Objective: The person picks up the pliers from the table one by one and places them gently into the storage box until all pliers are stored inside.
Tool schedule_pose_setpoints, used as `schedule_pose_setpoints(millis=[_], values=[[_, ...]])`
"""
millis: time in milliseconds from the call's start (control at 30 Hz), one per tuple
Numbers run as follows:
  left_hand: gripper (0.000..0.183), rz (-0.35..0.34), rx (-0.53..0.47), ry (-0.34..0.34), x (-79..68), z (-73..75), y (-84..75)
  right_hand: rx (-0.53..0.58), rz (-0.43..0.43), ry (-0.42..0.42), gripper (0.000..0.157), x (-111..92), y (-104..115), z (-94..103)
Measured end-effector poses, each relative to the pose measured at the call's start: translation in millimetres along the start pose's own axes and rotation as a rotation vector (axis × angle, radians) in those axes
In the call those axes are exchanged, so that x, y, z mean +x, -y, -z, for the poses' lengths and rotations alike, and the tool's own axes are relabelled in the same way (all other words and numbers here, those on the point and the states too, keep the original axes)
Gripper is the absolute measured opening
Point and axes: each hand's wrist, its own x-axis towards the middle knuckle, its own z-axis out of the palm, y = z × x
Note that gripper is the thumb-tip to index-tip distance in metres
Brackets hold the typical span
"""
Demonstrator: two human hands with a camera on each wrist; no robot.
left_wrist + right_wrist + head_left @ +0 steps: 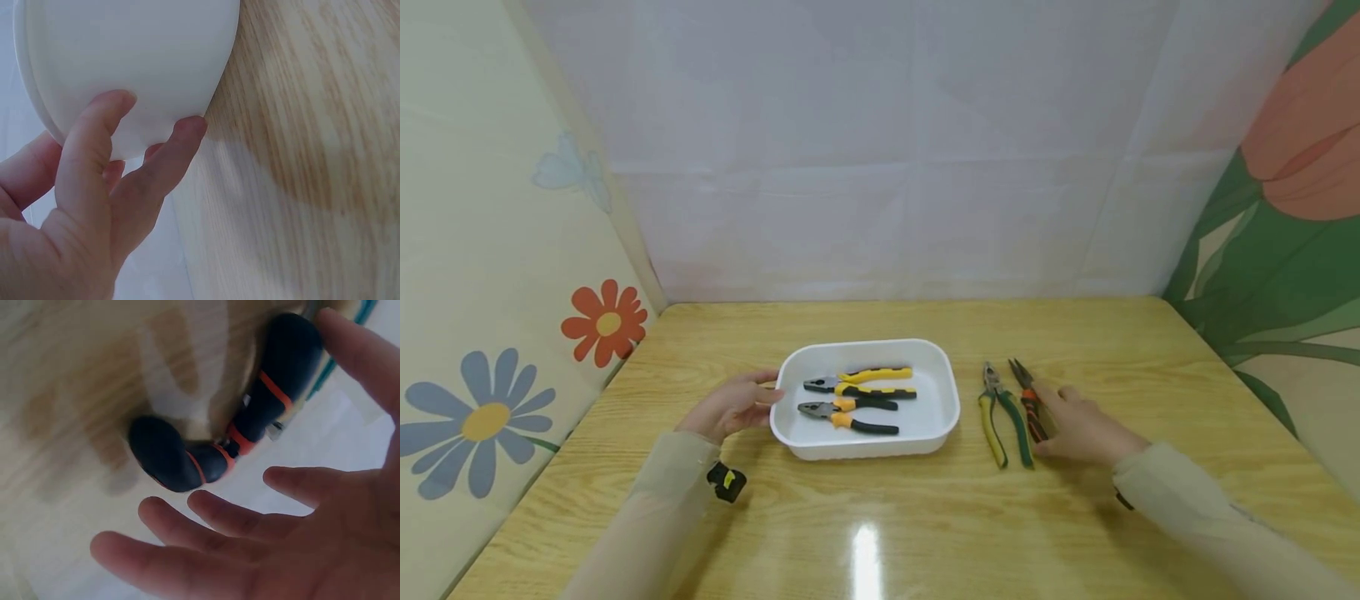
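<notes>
At the left end of a white tray [936,408], my left hand [733,406] holds the rim and outer wall. The left wrist view shows the fingers [84,156] against the tray wall [144,50]. Inside the tray lie yellow-and-black pliers [880,392] and orange-and-black pliers [872,428]. My right hand [1086,425] hovers over red-and-black needle-nose pliers [1028,404]. In the right wrist view its fingers are spread around the black-and-red handles [281,369], with nothing gripped. Left of these lie green-and-yellow pliers [1018,425], handles apart.
Everything stands on a wood-grain table [865,492]. A pale cloth [880,167] hangs behind its far edge. Flower-patterned panels [482,250] flank it on both sides. A small black-and-yellow object [726,482] sits at the left wrist.
</notes>
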Motion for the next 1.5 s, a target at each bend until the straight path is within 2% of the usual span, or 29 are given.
schedule_pose_setpoints(millis=[300,500,867,1167,1400,1500], values=[[0.060,0.002,0.008,0.004,0.0,0.4,-1.2,-0.004,-0.007,0.054,0.098,6,-5,-2.2],[0.060,-0.006,0.005,0.017,0.4,1.5,-0.1,-0.036,-0.009,0.061,0.095,9,-6,-2.7],[0.062,0.002,-0.013,0.024,0.8,3.1,0.4,-0.024,-0.015,0.091,0.090,14,-11,-2.2],[0.059,-0.011,-0.004,0.026,0.0,2.8,0.4,-0.086,-0.051,-0.020,0.084,14,-4,-10.5],[0.062,0.003,-0.017,0.021,-0.4,2.0,-0.9,-0.107,-0.113,-0.040,0.072,15,-4,-16.5],[0.062,0.005,-0.017,0.020,-0.6,1.7,-0.9,-0.113,-0.105,-0.060,0.068,15,-8,-18.3]])
